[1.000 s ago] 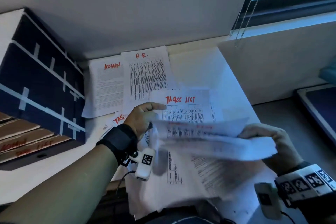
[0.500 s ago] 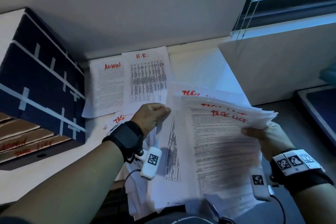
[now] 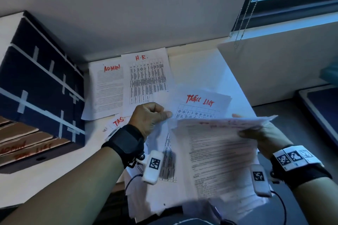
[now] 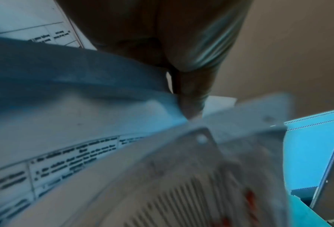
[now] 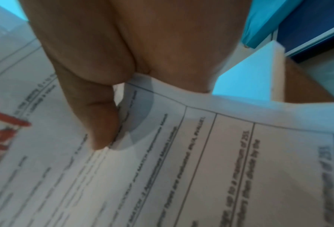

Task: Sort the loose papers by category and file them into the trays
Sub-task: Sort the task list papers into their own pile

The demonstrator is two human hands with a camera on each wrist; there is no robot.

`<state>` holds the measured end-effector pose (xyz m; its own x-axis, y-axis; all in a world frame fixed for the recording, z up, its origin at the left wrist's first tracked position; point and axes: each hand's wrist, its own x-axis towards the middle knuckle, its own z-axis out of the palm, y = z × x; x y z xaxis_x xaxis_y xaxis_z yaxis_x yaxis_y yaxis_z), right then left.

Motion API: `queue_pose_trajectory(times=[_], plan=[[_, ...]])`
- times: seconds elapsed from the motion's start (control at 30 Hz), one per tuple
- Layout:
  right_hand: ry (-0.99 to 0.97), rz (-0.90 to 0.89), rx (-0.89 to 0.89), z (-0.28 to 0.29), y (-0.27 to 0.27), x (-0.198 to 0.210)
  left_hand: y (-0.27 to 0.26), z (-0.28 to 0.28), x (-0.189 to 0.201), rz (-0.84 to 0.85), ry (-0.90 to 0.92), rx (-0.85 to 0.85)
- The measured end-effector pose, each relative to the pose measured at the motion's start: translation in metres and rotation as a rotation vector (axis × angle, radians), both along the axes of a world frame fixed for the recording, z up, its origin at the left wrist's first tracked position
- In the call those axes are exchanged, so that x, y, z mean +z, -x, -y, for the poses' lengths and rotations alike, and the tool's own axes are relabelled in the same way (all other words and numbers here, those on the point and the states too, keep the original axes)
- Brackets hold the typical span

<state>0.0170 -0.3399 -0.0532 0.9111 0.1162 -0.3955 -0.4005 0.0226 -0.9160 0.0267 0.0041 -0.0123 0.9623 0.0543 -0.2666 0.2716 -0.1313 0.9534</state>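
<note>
My right hand (image 3: 242, 126) grips the right edge of a loose paper stack (image 3: 219, 155) held above the desk, its top page dense text; the thumb (image 5: 102, 122) presses on the top sheet (image 5: 201, 169). My left hand (image 3: 162, 113) pinches the left edge of the sheets, fingers curled, also seen as my left hand (image 4: 189, 99) on paper (image 4: 84, 116). Behind the stack shows a table sheet marked TASK LIST (image 3: 199, 104). An ADMIN sheet (image 3: 109, 87) and an H.R. sheet (image 3: 146, 78) lie flat on the desk. Brown trays (image 3: 23, 150) with red labels stand at the left.
A dark blue box with white tape (image 3: 40, 86) sits on top of the trays. More sheets lie under my hands, one marked TAS (image 3: 118, 121). A white ledge (image 3: 274, 64) and window are at the right, with a blind chain (image 3: 243, 23) hanging. A dark-framed panel (image 3: 321, 107) is at far right.
The stack stood upright half a second ago; its top edge has now tipped down toward me, uncovering the TASK LIST table sheet behind. Both hands keep their hold.
</note>
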Motion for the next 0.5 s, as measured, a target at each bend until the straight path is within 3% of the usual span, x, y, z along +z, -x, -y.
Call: queue_pose_trajectory(times=[0.1, 0.3, 0.5], plan=[[-0.019, 0.011, -0.006, -0.008, -0.003, 0.008, 0.003, 0.002, 0.001, 0.026, -0.011, -0.033], [0.042, 0.012, 0.025, -0.024, -0.016, 0.014, 0.004, -0.005, -0.004, -0.107, 0.214, -0.157], [0.095, 0.134, -0.146, -0.023, -0.009, -0.001, 0.000, -0.015, -0.016, -0.201, 0.454, -0.058]])
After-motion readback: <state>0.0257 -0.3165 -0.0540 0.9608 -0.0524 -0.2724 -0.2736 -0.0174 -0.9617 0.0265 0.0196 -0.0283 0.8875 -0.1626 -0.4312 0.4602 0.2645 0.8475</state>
